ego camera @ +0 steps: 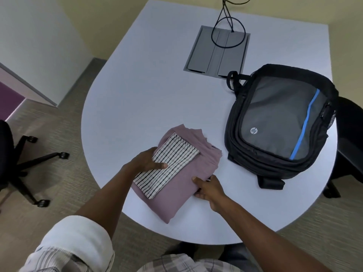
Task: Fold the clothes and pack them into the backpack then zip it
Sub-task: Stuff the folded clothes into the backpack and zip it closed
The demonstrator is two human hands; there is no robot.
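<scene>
**A:** Folding looks done: a striped cloth [169, 163] sits on top of a folded mauve garment [176, 185], stacked near the front edge of the table [137, 95].

**B:** And the hands? The left hand [149, 160] grasps the stack's left side, thumb on the striped cloth. The right hand [208, 188] grasps the mauve garment's right edge, thumb on top, fingers tucked beneath.

**A:** So I'd call this the pick-up, the start of packing. The backpack [280, 122] lies flat to the right, just beside the stack, not touching it.

**B:** From here I can't tell whether its main compartment is unzipped. If it's closed, one hand must open it first. Then the stack needs lifting level, so the striped piece doesn't slide off.
</scene>
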